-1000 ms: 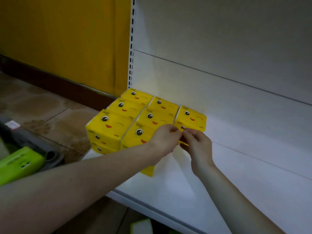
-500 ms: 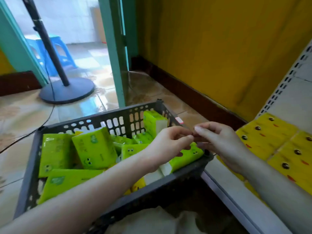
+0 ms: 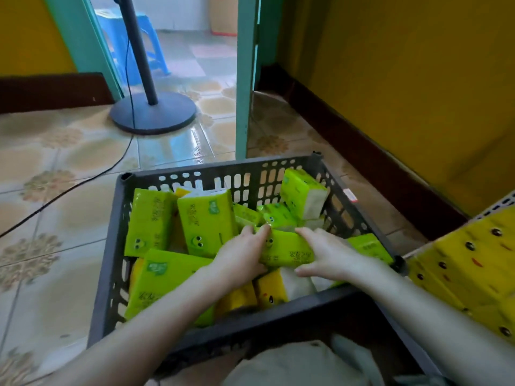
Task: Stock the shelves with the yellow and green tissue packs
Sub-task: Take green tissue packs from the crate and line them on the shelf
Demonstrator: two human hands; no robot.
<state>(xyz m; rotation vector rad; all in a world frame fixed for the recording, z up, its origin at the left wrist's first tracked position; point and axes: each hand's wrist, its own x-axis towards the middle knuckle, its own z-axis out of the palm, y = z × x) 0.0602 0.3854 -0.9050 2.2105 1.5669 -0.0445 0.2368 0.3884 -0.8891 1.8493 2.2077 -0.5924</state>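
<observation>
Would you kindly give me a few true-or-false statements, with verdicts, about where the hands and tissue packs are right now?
1. The left hand and the right hand are both on the same green tissue pack inside the dark crate. True.
2. The crate holds only green packs. False: yellow packs lie under the green ones by the near wall.
3. Yellow face-printed packs are stacked at the right, outside the crate. True.
4. The round stand base sits inside the crate. False: it stands on the tiled floor beyond the crate.
</observation>
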